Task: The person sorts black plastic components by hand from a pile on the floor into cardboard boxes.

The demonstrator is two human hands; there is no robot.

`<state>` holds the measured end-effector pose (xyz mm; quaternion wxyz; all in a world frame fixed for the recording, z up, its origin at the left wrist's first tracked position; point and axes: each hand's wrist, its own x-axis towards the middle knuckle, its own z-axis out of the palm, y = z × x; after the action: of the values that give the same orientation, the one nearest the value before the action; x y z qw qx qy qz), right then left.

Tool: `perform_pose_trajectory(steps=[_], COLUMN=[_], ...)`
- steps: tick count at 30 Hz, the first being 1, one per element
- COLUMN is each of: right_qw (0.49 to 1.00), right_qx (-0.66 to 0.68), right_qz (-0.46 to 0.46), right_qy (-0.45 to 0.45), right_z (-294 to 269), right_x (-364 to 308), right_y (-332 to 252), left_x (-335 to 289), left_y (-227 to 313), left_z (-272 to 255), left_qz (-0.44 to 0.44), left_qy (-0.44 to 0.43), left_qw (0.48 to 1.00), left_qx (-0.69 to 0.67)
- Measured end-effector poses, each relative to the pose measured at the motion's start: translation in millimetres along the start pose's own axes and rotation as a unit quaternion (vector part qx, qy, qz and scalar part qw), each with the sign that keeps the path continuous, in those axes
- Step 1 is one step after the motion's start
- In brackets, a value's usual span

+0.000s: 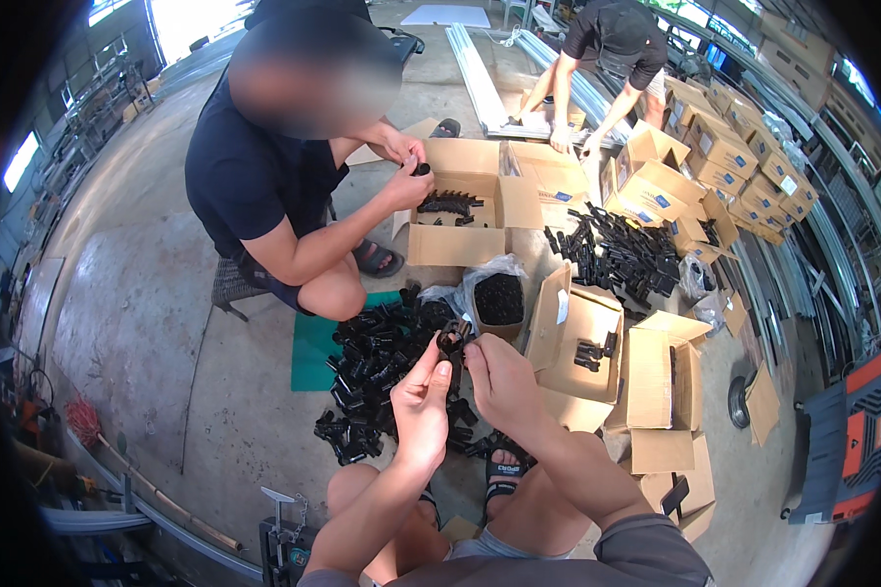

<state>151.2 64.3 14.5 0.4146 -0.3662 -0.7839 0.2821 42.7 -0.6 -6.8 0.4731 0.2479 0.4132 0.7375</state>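
Note:
Both of my hands meet in front of me, above a heap of black plastic fittings [362,377] on the floor. Between the fingers of my left hand [423,401] is a black ring-shaped fitting [450,342], its round opening facing up. My right hand [499,377] pinches at the right side of the same fitting, thumb and forefinger pressed together. Whether a smaller part sits in the right fingertips is hidden. An open cardboard box [579,386] with a few black fittings inside stands to the right of my right hand.
Across from me a seated person [274,186] holds a black part over an open carton [455,245]. A bag-lined box of small black pieces [499,298] stands between us. Another person [607,68] bends near stacked cartons [734,157]. Long black parts [617,254] lie piled at right.

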Motion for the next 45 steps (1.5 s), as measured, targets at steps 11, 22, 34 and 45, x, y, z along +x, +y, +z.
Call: perform_pose_trajectory(steps=[11, 22, 34, 45], right_qw=[0.994, 0.996, 0.997, 0.999], right_qx=[-0.011, 0.008, 0.055, 0.014], right_qz=[0.014, 0.033, 0.051, 0.033], right_qy=[-0.105, -0.086, -0.035, -0.031], right_z=[-12, -14, -13, -4], right_x=[0, 1, 1, -3], right_y=[1, -1, -12, 2], left_x=[1, 0, 2, 1], left_y=[3, 2, 4, 5], left_z=[-3, -1, -2, -2], left_qz=[-0.011, -0.001, 0.000, -0.016], left_qy=[-0.006, -0.017, -0.019, -0.021], left_qw=[1.000, 1.000, 1.000, 1.000], left_qx=[0.002, 0.008, 0.003, -0.010])
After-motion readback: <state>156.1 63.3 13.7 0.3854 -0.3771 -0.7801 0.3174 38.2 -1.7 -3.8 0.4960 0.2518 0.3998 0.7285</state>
